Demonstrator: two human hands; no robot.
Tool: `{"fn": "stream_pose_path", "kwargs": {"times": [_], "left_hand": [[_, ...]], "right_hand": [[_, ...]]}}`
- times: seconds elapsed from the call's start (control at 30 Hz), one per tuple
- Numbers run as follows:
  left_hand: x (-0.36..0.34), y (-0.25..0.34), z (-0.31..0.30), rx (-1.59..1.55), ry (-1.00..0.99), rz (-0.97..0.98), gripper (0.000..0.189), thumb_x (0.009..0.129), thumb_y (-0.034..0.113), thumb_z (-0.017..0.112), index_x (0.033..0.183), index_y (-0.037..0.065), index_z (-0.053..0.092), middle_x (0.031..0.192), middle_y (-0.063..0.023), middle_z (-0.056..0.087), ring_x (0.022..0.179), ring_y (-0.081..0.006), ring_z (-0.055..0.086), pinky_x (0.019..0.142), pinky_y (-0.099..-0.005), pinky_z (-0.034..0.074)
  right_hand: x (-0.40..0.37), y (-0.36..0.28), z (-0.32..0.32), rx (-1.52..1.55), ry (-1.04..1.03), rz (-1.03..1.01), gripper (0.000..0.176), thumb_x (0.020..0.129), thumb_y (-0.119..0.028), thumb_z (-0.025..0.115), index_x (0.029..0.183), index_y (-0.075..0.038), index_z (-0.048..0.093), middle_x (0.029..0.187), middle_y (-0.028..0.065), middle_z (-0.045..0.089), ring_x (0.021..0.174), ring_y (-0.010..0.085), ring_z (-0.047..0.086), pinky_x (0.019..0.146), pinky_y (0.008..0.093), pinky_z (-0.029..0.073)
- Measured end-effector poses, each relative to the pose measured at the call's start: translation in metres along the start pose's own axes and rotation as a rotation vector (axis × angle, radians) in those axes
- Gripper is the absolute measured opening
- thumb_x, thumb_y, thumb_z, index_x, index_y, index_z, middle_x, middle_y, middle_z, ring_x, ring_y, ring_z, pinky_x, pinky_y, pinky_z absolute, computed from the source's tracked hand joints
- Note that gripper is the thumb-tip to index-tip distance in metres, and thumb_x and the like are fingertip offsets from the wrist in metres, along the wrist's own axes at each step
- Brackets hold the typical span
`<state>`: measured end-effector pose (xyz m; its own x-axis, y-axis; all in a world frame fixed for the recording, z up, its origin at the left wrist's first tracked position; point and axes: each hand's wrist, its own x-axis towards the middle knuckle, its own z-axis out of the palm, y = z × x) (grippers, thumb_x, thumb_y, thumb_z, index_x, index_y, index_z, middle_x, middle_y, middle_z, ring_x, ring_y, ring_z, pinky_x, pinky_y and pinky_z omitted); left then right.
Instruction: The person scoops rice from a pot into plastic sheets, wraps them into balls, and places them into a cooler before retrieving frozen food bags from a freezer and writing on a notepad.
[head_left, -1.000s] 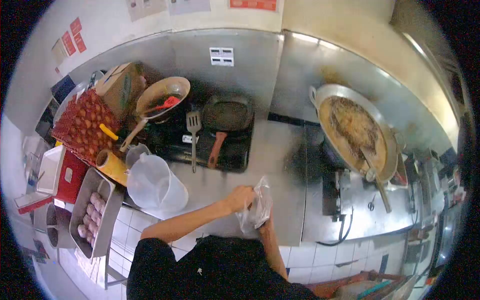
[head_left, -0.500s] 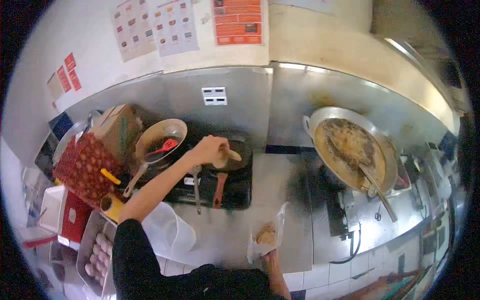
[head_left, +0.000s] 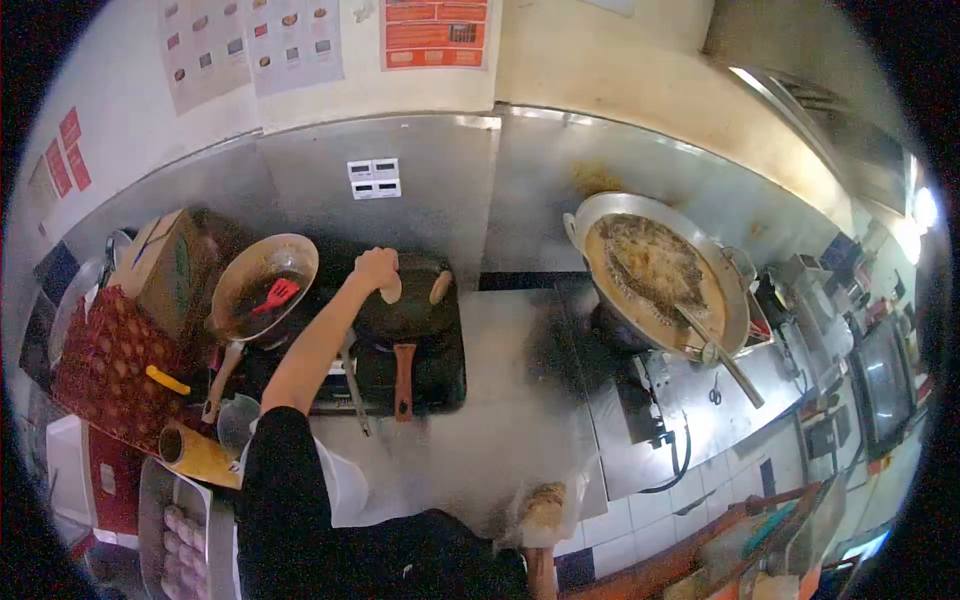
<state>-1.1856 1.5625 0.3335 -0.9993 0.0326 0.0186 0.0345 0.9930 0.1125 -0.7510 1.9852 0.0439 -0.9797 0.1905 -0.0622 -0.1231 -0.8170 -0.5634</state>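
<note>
My left hand [head_left: 377, 272] is closed on a pale, elongated piece of food [head_left: 391, 290] over the dark pan [head_left: 410, 315] on the stove. A second elongated piece [head_left: 440, 287] lies at the pan's right side. The pan's brown handle [head_left: 404, 380] points toward me. Low in the view, my right hand [head_left: 540, 558] is mostly hidden beneath a clear plastic bag [head_left: 545, 510] with brownish food in it. Its fingers do not show clearly.
A large wok [head_left: 735, 290] of bubbling oil with a long metal utensil [head_left: 725, 360] is at right. Left are a pan [head_left: 300, 250] with a red spatula [head_left: 276, 294], a box [head_left: 160, 265], a yellow roll [head_left: 200, 453] and an egg tray [head_left: 150, 520].
The view has shifted right. My left hand has moved to the pan's left part, and a piece now lies at its right side. The bag is lower in the view.
</note>
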Motion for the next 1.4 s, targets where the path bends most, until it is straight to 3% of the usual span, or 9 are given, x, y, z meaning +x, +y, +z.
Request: {"fn": "stream_pose_path", "kwargs": {"times": [0.1,0.27,0.43,0.67,0.73,0.87,0.97,1.2,1.4], "left_hand": [[-0.008,-0.031,-0.005,-0.098,-0.222,0.032,0.022,0.078,0.018,0.070,0.099,0.011,0.068,0.098,-0.0141,0.068,0.092,-0.0311,0.067,0.077,-0.0415,0.055],[-0.009,-0.036,0.024,-0.081,-0.177,-0.066,0.022,0.079,0.022,0.069,0.099,0.012,0.069,0.097,-0.0129,0.069,0.092,-0.0296,0.067,0.079,-0.0425,0.054],[0.018,0.011,0.038,-0.207,-0.031,0.081,0.019,0.080,0.022,0.067,0.096,0.012,0.070,0.101,-0.0125,0.068,0.096,-0.0317,0.065,0.083,-0.0442,0.054],[0.060,0.080,0.092,-0.155,-0.379,0.090,0.028,0.076,0.021,0.067,0.102,0.012,0.071,0.108,-0.0165,0.066,0.107,-0.0348,0.061,0.085,-0.0490,0.052],[0.021,0.090,0.066,-0.176,-0.053,0.074,0.035,0.076,0.024,0.067,0.108,0.011,0.068,0.110,-0.0165,0.066,0.110,-0.0342,0.059,0.084,-0.0498,0.051],[0.037,0.072,0.053,-0.168,-0.275,-0.018,0.047,0.076,0.036,0.067,0.116,0.012,0.065,0.125,-0.0155,0.059,0.118,-0.0332,0.055,0.093,-0.0501,0.047],[0.052,0.057,0.074,-0.162,-0.100,0.202,0.048,0.074,0.036,0.070,0.115,0.012,0.065,0.127,-0.0163,0.058,0.121,-0.0341,0.052,0.096,-0.0499,0.046],[0.040,0.072,0.073,-0.095,-0.266,0.079,0.091,0.063,0.041,0.085,0.133,0.004,0.040,0.137,-0.0158,0.047,0.136,-0.0383,0.033,0.107,-0.0581,0.032],[0.053,0.057,0.082,-0.153,-0.189,0.020,0.081,0.068,0.034,0.081,0.132,0.007,0.042,0.135,-0.0155,0.048,0.131,-0.0381,0.038,0.106,-0.0594,0.031]], "right_hand": [[-0.031,-0.008,-0.007,-0.020,0.094,0.059,0.050,0.098,-0.047,0.040,0.134,-0.013,0.048,0.131,0.0096,0.054,0.114,0.0288,0.055,0.098,0.0493,0.046],[-0.064,-0.013,-0.012,-0.040,0.160,0.111,0.051,0.098,-0.047,0.040,0.134,-0.013,0.048,0.131,0.0096,0.054,0.114,0.0288,0.055,0.098,0.0493,0.046],[-0.063,-0.016,-0.006,-0.054,0.162,0.131,0.051,0.098,-0.048,0.040,0.134,-0.013,0.048,0.131,0.0097,0.054,0.114,0.0288,0.055,0.098,0.0493,0.046],[-0.073,-0.024,-0.005,-0.078,0.238,0.117,0.052,0.098,-0.048,0.040,0.134,-0.013,0.048,0.131,0.0098,0.054,0.114,0.0289,0.055,0.098,0.0493,0.046],[-0.079,-0.026,-0.004,-0.075,0.265,0.119,0.052,0.098,-0.049,0.040,0.134,-0.013,0.048,0.130,0.0098,0.054,0.114,0.0289,0.055,0.098,0.0493,0.046],[-0.085,-0.029,-0.003,-0.078,0.292,0.119,0.052,0.098,-0.049,0.040,0.134,-0.013,0.048,0.130,0.0098,0.054,0.115,0.0289,0.055,0.098,0.0493,0.046],[-0.085,-0.030,-0.002,-0.072,0.297,0.126,0.052,0.098,-0.049,0.040,0.134,-0.013,0.048,0.130,0.0099,0.054,0.115,0.0289,0.055,0.098,0.0493,0.046],[-0.073,-0.034,-0.003,-0.086,0.300,0.154,0.053,0.097,-0.050,0.040,0.134,-0.013,0.048,0.130,0.0099,0.054,0.115,0.0289,0.055,0.098,0.0492,0.046],[-0.070,-0.036,-0.005,-0.097,0.311,0.177,0.053,0.097,-0.050,0.040,0.134,-0.013,0.048,0.130,0.0100,0.055,0.115,0.0290,0.055,0.098,0.0492,0.046]]}}
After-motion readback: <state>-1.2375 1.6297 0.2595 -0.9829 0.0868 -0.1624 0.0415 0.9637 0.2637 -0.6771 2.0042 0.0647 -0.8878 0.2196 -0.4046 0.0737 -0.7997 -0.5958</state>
